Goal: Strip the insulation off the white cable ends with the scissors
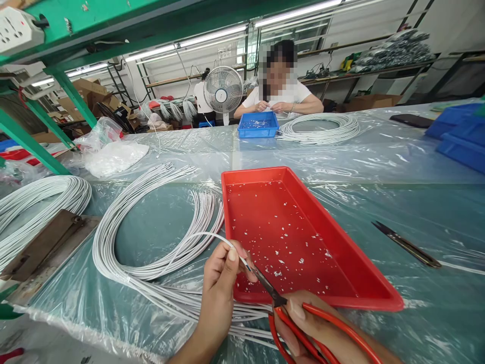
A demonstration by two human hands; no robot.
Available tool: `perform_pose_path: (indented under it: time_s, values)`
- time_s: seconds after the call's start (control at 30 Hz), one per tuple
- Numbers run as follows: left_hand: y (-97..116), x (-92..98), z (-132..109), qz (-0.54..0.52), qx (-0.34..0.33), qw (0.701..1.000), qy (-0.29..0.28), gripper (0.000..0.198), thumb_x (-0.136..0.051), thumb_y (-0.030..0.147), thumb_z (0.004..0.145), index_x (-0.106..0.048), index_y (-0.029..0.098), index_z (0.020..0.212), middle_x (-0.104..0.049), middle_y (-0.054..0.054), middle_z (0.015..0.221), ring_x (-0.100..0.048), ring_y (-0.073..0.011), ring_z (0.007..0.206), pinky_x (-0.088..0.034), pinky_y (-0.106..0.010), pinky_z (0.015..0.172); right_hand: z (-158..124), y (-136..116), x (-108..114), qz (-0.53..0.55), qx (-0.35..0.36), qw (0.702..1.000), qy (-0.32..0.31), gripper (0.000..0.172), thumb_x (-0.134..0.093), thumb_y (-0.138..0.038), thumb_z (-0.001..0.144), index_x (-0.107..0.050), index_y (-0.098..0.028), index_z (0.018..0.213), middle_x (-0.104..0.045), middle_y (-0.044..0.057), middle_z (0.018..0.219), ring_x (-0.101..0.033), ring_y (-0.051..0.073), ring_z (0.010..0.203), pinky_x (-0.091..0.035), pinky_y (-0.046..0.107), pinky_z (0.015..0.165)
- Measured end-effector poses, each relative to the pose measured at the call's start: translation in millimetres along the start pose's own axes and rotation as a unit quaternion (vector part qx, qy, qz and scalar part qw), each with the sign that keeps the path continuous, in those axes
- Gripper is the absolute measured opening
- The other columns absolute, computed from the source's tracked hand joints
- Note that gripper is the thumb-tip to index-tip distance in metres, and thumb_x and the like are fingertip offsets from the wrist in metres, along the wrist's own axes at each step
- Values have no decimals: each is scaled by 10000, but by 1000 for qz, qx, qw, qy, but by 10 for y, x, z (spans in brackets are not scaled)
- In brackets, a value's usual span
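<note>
My left hand [223, 273] pinches a white cable [212, 235] close to its end, where a short dark tip shows. Red-handled scissors [278, 299] are gripped in my right hand [318, 323], their blades pointing at the cable's tip by my left fingers. Whether the blades touch the cable I cannot tell. Both hands are over the near edge of a red tray [341, 253], which is strewn with small white scraps. Left of the tray lies a coil of white cables [113, 227], and the held cable runs back to it.
Thread snips [407, 245] lie right of the tray. A second cable coil [76, 194] and a brown metal block [43, 245] are at the left. Across the table a person sits behind a blue tray [258, 132] and another coil [322, 129]. Blue bins [464, 134] stand far right.
</note>
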State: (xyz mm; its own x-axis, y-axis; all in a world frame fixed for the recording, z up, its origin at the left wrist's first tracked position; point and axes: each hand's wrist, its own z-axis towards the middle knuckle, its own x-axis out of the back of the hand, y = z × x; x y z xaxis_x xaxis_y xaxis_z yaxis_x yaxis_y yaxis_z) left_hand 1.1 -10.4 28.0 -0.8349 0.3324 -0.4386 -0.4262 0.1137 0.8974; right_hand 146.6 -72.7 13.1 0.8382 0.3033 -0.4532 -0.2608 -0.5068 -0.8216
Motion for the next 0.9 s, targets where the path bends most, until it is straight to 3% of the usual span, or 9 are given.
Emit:
perform_pose_path:
  time_s: [0.17, 0.33, 0.57, 0.73, 0.9]
  values:
    - [3, -6, 0, -8, -7, 1000, -11, 228, -335, 191, 922, -494, 173, 758, -454, 5, 729, -397, -101, 677, -328, -199, 656, -27, -79, -57, 2, -38, 999, 22, 454, -404, -565, 829, -493, -145, 680, -438, -81, 413, -341, 20, 340, -281, 135, 407]
    - [-18, -1, 21, -69, 18, 997, -18, 235, -320, 154, 918, -485, 157, 752, -401, 4, 716, -350, -99, 654, -309, -196, 618, -28, -99, -85, 0, -28, 1000, 10, 459, -407, -558, 831, -489, -142, 658, -433, -82, 400, -341, 22, 325, -237, 146, 390]
    - [-31, 24, 31, -125, 41, 990, -45, 241, -305, 153, 917, -479, 142, 751, -380, -4, 735, -321, -96, 621, -298, -213, 602, -9, -5, -78, 42, -13, 999, 27, 446, -425, -554, 824, -516, -156, 647, -433, -87, 376, -324, 24, 302, -352, 158, 465]
    - [-15, 23, 33, -114, 46, 991, -48, 250, -296, 155, 919, -471, 143, 742, -365, -2, 726, -313, -97, 617, -294, -213, 602, -4, 16, -75, 55, -25, 997, 53, 452, -476, -562, 789, -532, -149, 614, -480, -62, 479, -347, 22, 348, -379, 153, 483]
    - [-4, 19, 39, -102, 49, 992, -51, 256, -283, 166, 922, -458, 145, 737, -365, -3, 728, -313, -97, 611, -293, -214, 600, -11, -30, -77, 39, -23, 999, 23, 456, -424, -572, 809, -540, -164, 643, -409, -84, 386, -307, 47, 296, -378, 177, 426]
